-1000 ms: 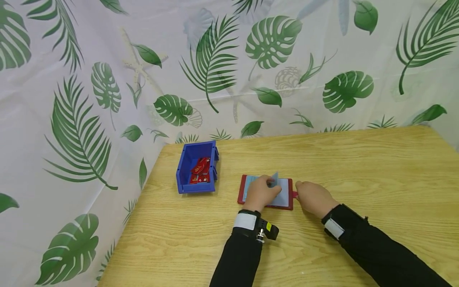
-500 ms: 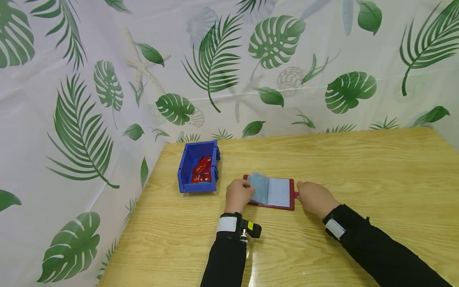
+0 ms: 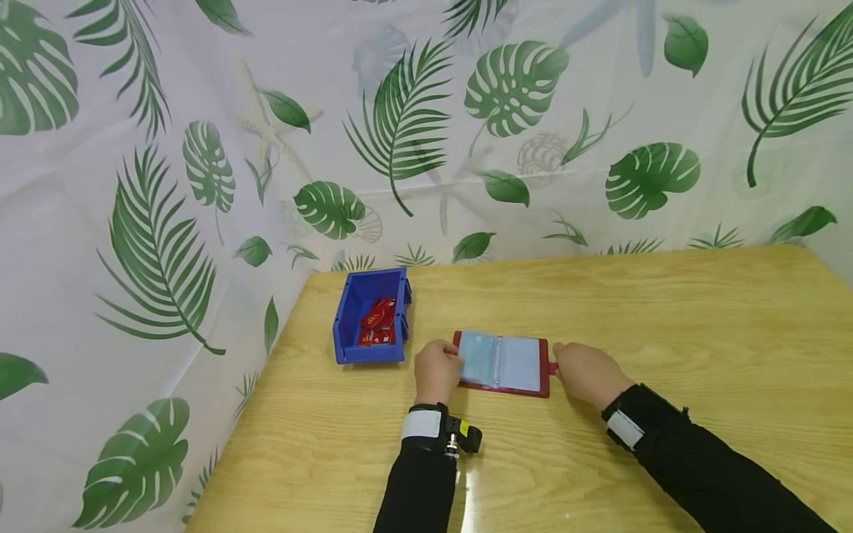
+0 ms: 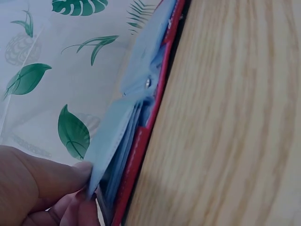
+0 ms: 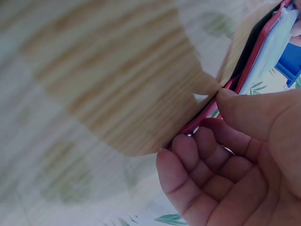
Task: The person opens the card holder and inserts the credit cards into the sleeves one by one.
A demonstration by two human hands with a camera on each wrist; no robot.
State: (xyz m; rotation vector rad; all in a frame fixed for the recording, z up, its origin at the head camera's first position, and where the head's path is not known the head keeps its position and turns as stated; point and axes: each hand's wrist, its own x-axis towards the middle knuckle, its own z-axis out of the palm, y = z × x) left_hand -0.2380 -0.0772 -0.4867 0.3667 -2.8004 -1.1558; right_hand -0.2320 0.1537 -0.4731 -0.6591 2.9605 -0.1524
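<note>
A red card holder [image 3: 545, 368] lies spread flat on the table, with clear bluish plastic sleeves on both sides of its ringed spine. My left hand [image 3: 436, 371] is at its left edge. In the left wrist view, thumb and fingers pinch the outer edge of the top plastic sleeve [image 4: 112, 134], which stands slightly raised over several sleeves below. On the other side my right hand [image 3: 589, 374] pinches the holder's narrow red strap [image 3: 553, 368]. The right wrist view has this strap [image 5: 201, 119] between thumb and index finger, the other fingers curled.
Left of the card holder stands a blue bin [image 3: 369, 353], with several red VIP cards [image 3: 378, 314] inside. The wooden table [image 3: 666, 311] meets a white leaf-printed cloth [image 3: 426, 148] at its back and left.
My left hand has moved left, turning a plastic sleeve over from upright near the spine onto the left side. The right hand keeps its hold on the strap.
</note>
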